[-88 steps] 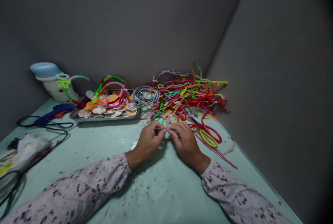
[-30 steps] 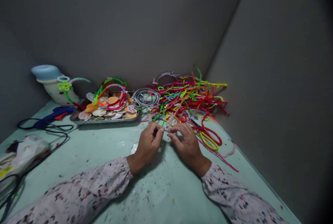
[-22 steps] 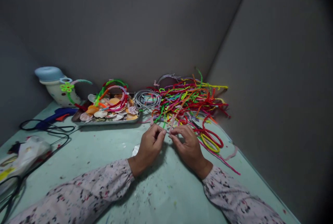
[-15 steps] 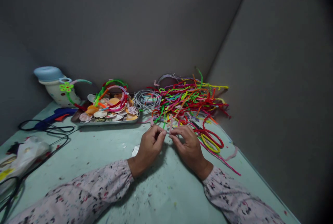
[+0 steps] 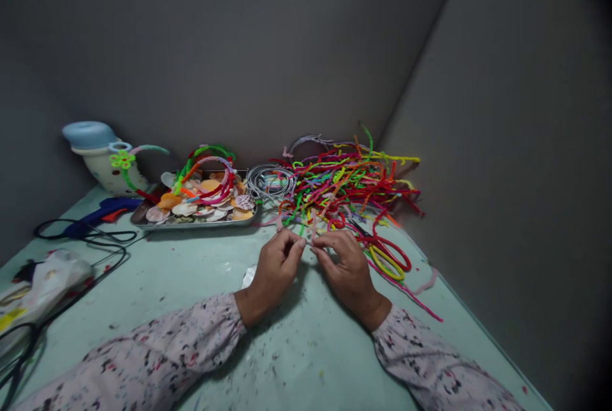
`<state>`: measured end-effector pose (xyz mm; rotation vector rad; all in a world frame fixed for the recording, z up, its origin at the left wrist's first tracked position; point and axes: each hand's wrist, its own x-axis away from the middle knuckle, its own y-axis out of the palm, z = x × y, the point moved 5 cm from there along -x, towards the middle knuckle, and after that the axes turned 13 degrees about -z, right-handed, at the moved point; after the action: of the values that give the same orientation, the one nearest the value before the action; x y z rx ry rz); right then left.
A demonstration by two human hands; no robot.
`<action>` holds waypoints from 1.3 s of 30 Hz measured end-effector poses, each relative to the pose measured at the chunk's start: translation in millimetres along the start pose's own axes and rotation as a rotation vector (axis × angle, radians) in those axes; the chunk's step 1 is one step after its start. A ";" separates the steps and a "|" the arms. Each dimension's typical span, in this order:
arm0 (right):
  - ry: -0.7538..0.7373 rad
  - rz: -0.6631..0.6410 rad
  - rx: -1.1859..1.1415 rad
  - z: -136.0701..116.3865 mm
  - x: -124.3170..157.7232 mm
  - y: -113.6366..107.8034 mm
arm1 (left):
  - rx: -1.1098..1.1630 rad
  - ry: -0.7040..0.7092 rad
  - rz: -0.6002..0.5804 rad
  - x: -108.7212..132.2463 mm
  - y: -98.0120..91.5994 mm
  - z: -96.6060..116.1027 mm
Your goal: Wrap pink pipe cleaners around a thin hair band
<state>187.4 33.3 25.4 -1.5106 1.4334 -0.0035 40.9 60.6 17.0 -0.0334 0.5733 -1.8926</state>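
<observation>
My left hand [image 5: 280,271] and my right hand [image 5: 347,274] face each other low over the table, fingertips a small gap apart. Each pinches, thumb against finger, a pale pink pipe cleaner [image 5: 314,225] that spans the gap. One fuzzy end of it sticks up by the right fingertips; another pale pink bit shows behind the left hand. Most of what lies inside the fingers is hidden. Just beyond is a tangled heap of colourful pipe cleaners [image 5: 344,178]. Scissors with red and yellow handles [image 5: 389,261] lie right of my right hand.
A metal tray [image 5: 205,226] of seashells stands back left with pipe-cleaner hoops on top. Beside it lies a coil of silvery wire [image 5: 271,181]. Farther left are a blue-lidded container [image 5: 102,159], a blue glue gun [image 5: 100,213], black cable [image 5: 102,271] and a plastic bag [image 5: 57,277].
</observation>
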 end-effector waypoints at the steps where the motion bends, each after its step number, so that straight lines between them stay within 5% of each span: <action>1: -0.004 0.003 0.001 0.1 0.1 -0.2 | 0.001 0.001 -0.001 -0.2 0.1 -0.4; 39: 0.055 -0.153 -0.021 5.1 1.5 10.8 | -0.134 0.084 -0.021 0.4 1.5 6.7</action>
<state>182.9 37.7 15.1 -1.6457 1.3613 -0.1249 44.0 57.3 22.2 -0.0472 0.7586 -1.8799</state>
